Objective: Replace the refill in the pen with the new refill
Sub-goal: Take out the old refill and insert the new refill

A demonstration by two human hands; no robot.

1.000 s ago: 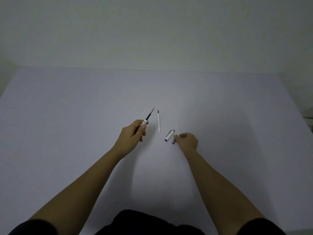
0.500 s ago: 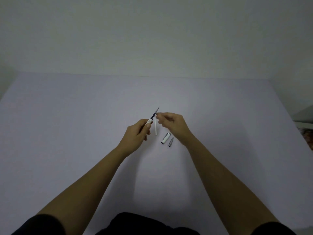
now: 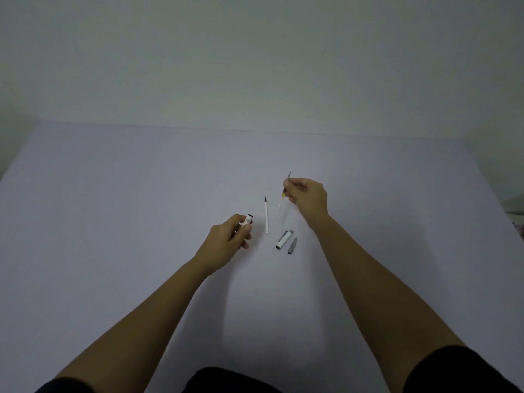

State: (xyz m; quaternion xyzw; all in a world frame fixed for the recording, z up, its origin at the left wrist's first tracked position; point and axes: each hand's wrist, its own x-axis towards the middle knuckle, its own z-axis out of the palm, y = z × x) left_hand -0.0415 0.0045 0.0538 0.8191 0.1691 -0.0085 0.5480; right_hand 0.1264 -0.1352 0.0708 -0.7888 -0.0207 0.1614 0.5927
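Head view: left hand grips pen barrel; right hand pinches old refill above bench; new refill lies between.

pen barrel mostly hidden in left hand (fist), old refill blurred

Two refills — one barrel, one cap, one tip.

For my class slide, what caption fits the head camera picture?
Right hand lifts the old refill from the pen barrel in the left hand; new refill waits on the table.
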